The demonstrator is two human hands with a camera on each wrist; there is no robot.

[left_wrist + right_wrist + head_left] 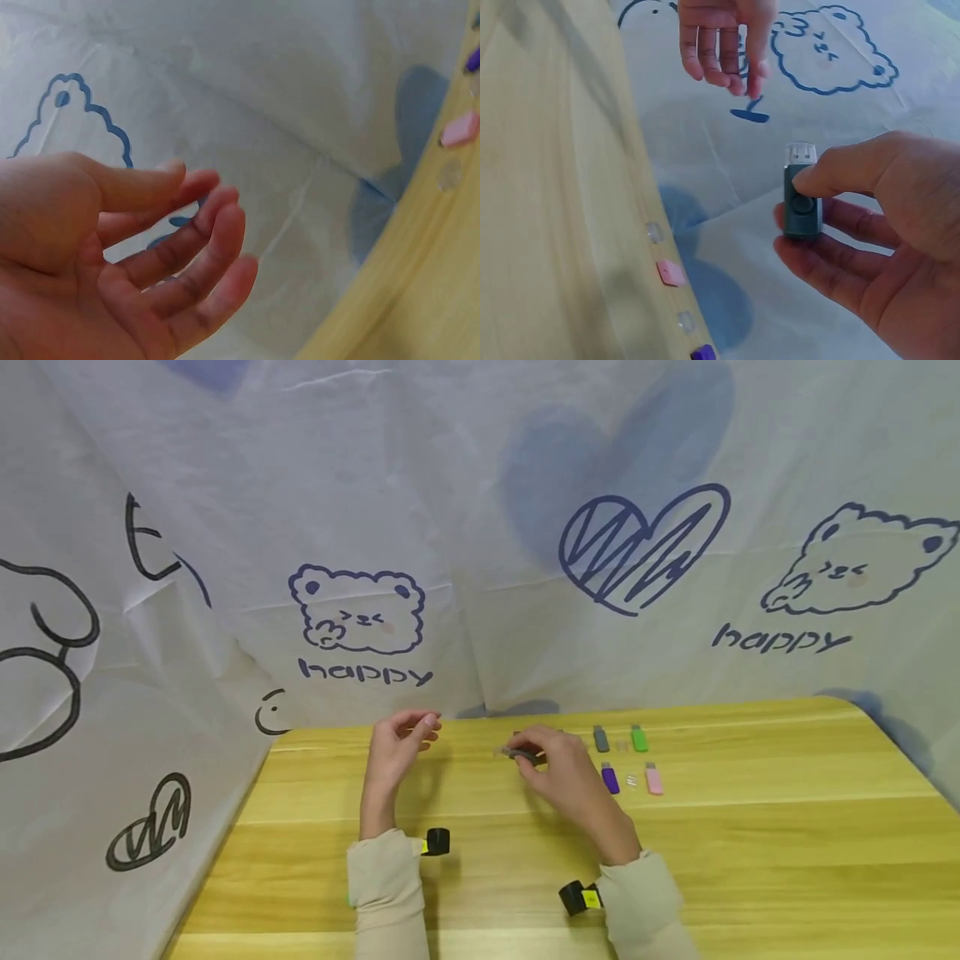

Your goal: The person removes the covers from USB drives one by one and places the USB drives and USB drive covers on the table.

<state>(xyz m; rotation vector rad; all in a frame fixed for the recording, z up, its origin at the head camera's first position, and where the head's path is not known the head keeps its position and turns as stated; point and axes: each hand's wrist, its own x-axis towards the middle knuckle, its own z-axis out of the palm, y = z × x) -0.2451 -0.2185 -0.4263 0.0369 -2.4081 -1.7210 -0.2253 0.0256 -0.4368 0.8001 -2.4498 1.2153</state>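
My right hand (562, 772) pinches a dark grey-green USB flash drive (801, 202) between thumb and fingers, above the table. Its plug end points away from the palm, and a clear cap (801, 152) shows over the metal plug. To the left, my left hand (399, 743) hangs in the air with loosely curled fingers and nothing in them; the left wrist view shows its palm side and bent fingers (202, 270). Right of my right hand lie a grey flash drive (601, 739), a green one (639, 738), a purple one (610, 778) and a pink one (654, 779).
Small clear caps (632, 782) lie between the drives on the yellow wood-grain table (480, 893). Part of the back row is hidden behind my right hand. A white cloth (487, 527) with printed bears and hearts hangs along the table's back and left edges.
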